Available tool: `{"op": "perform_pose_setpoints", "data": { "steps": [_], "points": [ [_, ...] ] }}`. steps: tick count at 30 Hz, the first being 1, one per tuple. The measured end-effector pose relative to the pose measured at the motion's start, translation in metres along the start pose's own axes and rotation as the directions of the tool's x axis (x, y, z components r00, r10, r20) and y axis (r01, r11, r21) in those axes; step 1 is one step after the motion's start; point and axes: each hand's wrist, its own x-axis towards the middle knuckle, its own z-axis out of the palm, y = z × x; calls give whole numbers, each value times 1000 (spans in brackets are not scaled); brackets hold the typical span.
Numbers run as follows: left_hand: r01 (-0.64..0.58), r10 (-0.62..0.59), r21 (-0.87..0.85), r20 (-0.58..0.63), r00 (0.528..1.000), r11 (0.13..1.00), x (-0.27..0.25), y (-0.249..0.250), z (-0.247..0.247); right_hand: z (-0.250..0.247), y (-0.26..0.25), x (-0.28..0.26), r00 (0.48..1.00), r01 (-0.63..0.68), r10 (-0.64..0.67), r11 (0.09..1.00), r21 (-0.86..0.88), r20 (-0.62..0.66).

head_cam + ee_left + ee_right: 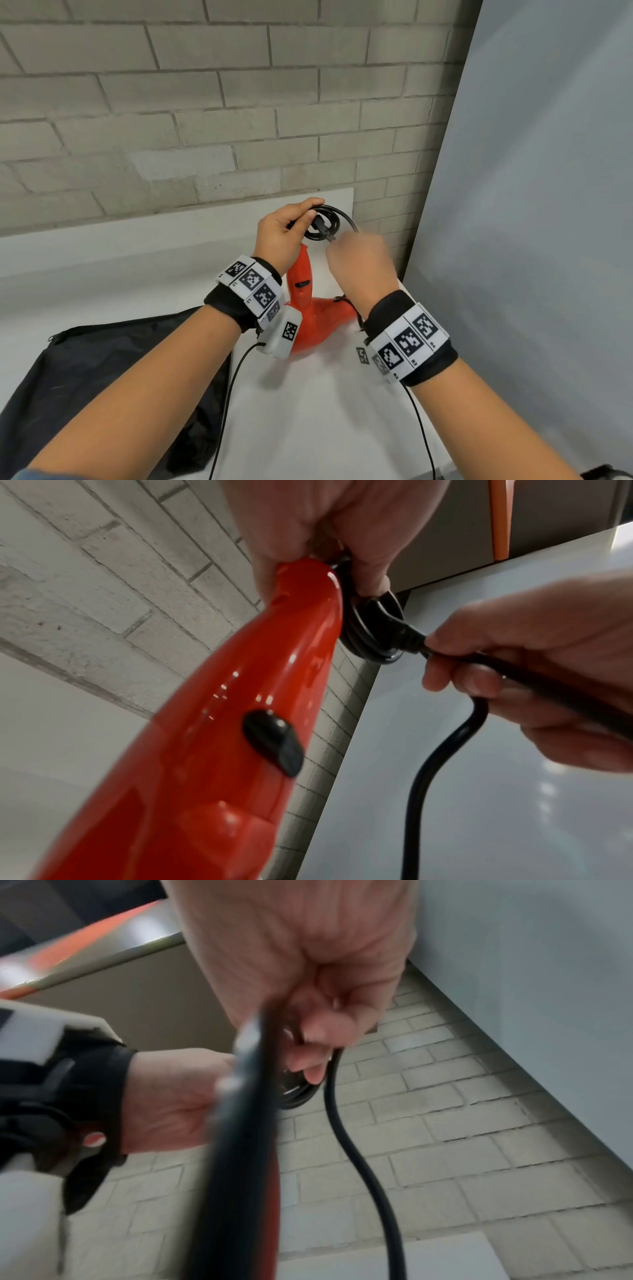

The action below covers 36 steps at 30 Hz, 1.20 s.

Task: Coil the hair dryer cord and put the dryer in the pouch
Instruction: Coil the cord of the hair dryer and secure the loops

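Head view showed your two hands raised above the white counter [308,411]. Your left hand [279,233] was curled around the round coil of smooth black cord [323,222] at the tip of the glossy red plastic dryer [305,308], whose handle stood upright while its body rested on the counter. Your right hand [359,263] pinched the one loose cord end just beside the coil. One limp black fabric pouch [102,377] lay flat on the counter, left of the dryer.
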Motion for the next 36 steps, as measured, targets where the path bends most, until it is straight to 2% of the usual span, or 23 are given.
{"op": "perform_pose_setpoints", "data": {
  "steps": [2,4,7,10,12,15,16,17,19,20,21,24,27,30,33,35,36],
  "points": [
    [0,1,-30,28,1000,1000,2,1,0,6,1,5,999,1,-6,993,120,44],
    [-10,14,-50,76,997,999,3,1,1,9,4,12,998,-33,25,988,153,54],
    [-28,32,-47,91,995,998,4,0,1,7,5,20,998,-55,57,988,146,-9],
    [-71,67,50,89,994,996,7,-7,-2,3,1,26,995,-62,75,983,172,-70],
    [-59,51,75,102,993,995,10,-10,-1,2,-2,30,994,-48,55,996,76,-99],
    [-81,70,83,123,990,993,12,-14,-1,2,-3,36,988,-68,38,978,-199,-149],
    [-101,88,88,136,987,991,12,-14,-2,4,0,39,986,-55,18,974,-219,-167],
    [-116,100,95,151,983,989,13,-15,-2,9,4,42,987,-23,-5,986,-165,-162],
    [-140,117,110,194,974,984,13,-15,-3,19,13,50,997,44,-33,989,144,-73],
    [-151,123,114,222,967,982,13,-15,-2,22,16,54,999,34,-38,952,306,8],
    [-158,127,110,248,960,981,13,-15,-2,23,18,57,995,11,-50,920,392,88],
    [-148,129,34,319,939,988,16,-13,-4,21,18,63,975,-4,-79,929,370,207],
    [-83,73,8,394,916,997,21,-10,-8,14,21,63,959,-45,-35,961,272,281],
    [-2,25,-50,456,889,999,24,-8,-9,10,28,61,945,13,-95,967,253,314],
    [44,-8,-85,382,924,995,24,-10,-10,-1,33,54,913,62,-203,927,371,354],
    [99,-49,-142,323,945,985,25,-13,-14,-11,42,54,907,20,-204,894,447,368],
    [127,-70,-166,310,948,978,25,-13,-16,-13,51,55,915,9,-174,910,414,363]
  ]
}}
